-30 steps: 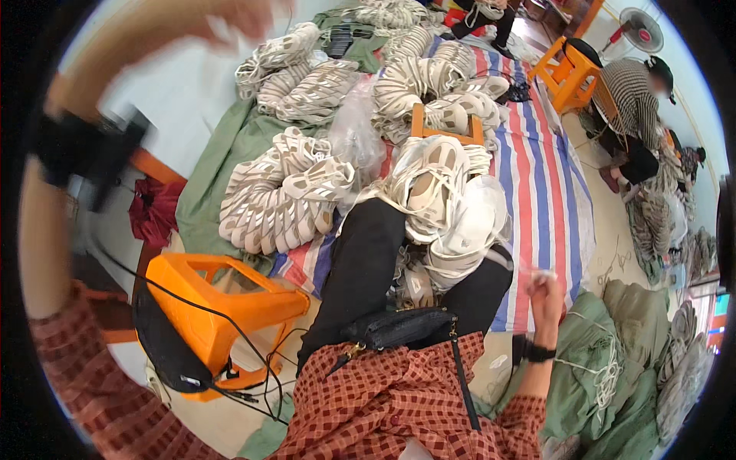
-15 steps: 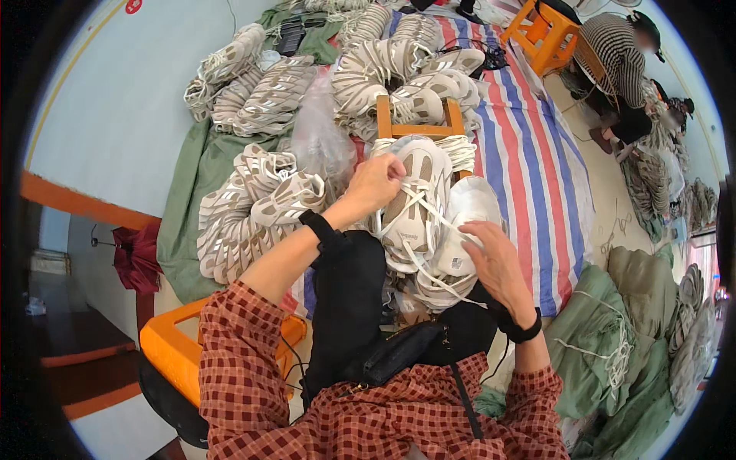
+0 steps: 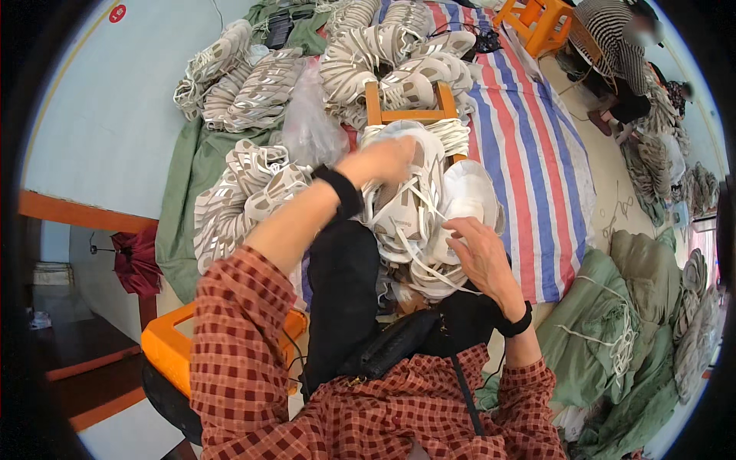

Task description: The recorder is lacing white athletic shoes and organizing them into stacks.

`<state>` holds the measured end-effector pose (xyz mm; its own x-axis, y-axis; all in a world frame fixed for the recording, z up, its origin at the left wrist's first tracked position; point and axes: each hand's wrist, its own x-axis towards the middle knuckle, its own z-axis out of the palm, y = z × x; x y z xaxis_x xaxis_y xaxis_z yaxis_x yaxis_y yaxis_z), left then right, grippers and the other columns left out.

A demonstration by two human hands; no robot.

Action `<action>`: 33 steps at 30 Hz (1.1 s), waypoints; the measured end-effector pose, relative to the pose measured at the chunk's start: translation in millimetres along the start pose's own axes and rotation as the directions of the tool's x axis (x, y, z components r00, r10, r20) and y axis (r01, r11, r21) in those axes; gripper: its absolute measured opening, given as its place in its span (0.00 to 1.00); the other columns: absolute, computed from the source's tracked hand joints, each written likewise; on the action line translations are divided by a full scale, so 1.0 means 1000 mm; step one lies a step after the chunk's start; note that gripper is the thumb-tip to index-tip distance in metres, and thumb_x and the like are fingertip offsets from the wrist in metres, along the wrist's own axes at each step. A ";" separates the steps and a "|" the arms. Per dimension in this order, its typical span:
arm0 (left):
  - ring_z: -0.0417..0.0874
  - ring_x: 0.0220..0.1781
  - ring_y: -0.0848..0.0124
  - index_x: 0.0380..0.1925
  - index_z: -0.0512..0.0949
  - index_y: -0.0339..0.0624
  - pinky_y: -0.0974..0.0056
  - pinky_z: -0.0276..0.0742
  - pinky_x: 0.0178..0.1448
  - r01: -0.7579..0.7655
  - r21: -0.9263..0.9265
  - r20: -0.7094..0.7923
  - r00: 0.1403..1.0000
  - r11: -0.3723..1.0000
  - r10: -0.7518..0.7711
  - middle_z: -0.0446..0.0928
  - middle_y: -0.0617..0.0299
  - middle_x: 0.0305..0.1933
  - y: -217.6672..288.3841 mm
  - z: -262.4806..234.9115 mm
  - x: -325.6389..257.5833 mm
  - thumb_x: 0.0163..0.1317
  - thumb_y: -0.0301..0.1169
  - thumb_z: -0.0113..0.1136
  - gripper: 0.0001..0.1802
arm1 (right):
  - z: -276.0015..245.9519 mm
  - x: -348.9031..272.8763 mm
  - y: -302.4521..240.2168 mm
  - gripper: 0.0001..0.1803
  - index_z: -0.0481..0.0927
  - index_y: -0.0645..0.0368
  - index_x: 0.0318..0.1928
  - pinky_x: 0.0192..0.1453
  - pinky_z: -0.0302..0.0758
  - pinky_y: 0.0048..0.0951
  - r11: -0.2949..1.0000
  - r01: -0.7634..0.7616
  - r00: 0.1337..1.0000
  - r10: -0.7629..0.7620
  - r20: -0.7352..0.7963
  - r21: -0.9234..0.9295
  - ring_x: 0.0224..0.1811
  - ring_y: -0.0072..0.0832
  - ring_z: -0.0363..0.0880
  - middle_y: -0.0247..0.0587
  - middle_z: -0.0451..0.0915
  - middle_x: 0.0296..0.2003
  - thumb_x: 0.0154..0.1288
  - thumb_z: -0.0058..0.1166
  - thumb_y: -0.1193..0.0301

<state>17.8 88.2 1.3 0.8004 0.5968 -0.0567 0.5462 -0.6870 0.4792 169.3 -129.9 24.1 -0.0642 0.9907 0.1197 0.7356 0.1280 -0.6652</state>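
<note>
A stack of white and beige shoe uppers (image 3: 418,215) rests on my lap, tied with white cord. My left hand (image 3: 383,159) reaches over the top of the stack and pinches the white cord (image 3: 418,203) there. My right hand (image 3: 479,253) presses against the lower right side of the stack, fingers closed on the cord and the uppers. Both wrists wear black bands. My sleeves are red checked cloth.
More bundles of white uppers (image 3: 245,192) lie on green cloth at my left and behind (image 3: 383,46). A small wooden stool (image 3: 406,103) stands ahead on the striped tarp (image 3: 529,153). An orange plastic stool (image 3: 172,345) is at my left. Green sacks (image 3: 613,330) lie right. Another person (image 3: 613,54) crouches far right.
My left arm came down from high at the left onto the stack on my lap. My right hand moved up from my right side onto the stack.
</note>
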 end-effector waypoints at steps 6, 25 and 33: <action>0.75 0.31 0.76 0.33 0.73 0.37 0.70 0.71 0.35 0.121 -0.441 0.060 0.993 0.890 -0.105 0.74 0.62 0.26 -0.011 -0.017 -0.019 0.47 0.22 0.58 0.11 | 0.006 -0.002 0.002 0.16 0.72 0.58 0.47 0.45 0.67 0.36 0.998 -0.040 0.999 0.038 -0.039 -0.055 0.36 0.40 0.75 0.43 0.76 0.31 0.56 0.50 0.77; 0.67 0.24 0.81 0.23 0.72 0.42 0.74 0.63 0.28 0.341 -0.601 0.472 0.881 0.723 -0.023 0.69 0.71 0.22 -0.020 -0.033 -0.027 0.50 0.28 0.57 0.05 | 0.003 0.014 0.011 0.14 0.72 0.65 0.49 0.34 0.76 0.29 0.916 -0.300 0.949 0.314 -0.011 0.268 0.30 0.34 0.81 0.49 0.79 0.33 0.64 0.44 0.74; 0.79 0.29 0.58 0.22 0.74 0.42 0.57 0.72 0.34 0.156 -0.299 -0.248 0.940 0.941 -0.235 0.77 0.55 0.23 -0.003 0.013 -0.031 0.43 0.29 0.55 0.04 | -0.004 0.041 0.019 0.13 0.76 0.67 0.42 0.31 0.79 0.23 0.360 -0.687 0.726 0.386 0.569 0.632 0.28 0.21 0.78 0.38 0.78 0.29 0.68 0.41 0.70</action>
<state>-5.6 66.1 -9.5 0.5625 0.8252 0.0514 0.5656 -0.4295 0.7040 183.4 -86.7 18.9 -0.1465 0.7944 -0.5894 -0.1174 -0.6056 -0.7871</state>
